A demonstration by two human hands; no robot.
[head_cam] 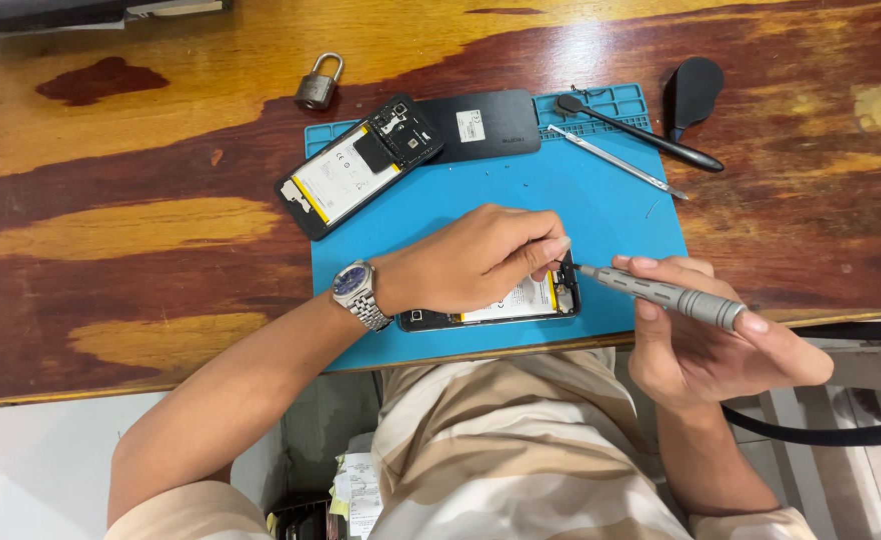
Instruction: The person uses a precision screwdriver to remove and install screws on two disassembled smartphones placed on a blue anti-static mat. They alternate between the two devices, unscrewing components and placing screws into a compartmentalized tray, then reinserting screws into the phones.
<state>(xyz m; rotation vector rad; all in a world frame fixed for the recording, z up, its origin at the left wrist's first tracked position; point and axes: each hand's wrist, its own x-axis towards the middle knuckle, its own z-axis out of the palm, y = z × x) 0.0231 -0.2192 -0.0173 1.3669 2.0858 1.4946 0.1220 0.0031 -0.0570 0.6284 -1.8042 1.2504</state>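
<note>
The wooden desk (141,230) carries a blue mat (521,200) at its near edge, and on the mat lie 2 opened phones. The far phone (356,170) sits diagonally at the mat's upper left, just beside a dark back cover (486,125); the near phone (506,300) lies flat at the mat's front edge, mostly under the left hand (471,262). That hand rests palm down on it, wrist bearing a watch (359,292), fingers curled loosely and pressing it to the mat, thumb and forefinger meeting near its right end; whether they pinch anything there I cannot tell. The right hand (706,340) comes in from the right, palm turned up, fingers wrapped closed around a grey screwdriver (661,295) held nearly level, forefinger over its cap, tip touching the phone's right end. To do this well, I judge the driver should stand square in the screw head, with light downward pressure and the phone kept pinned. Farther back lie a padlock (319,85), a black spudger (641,130), a thin metal pry tool (616,160) and a black pad (696,90).
</note>
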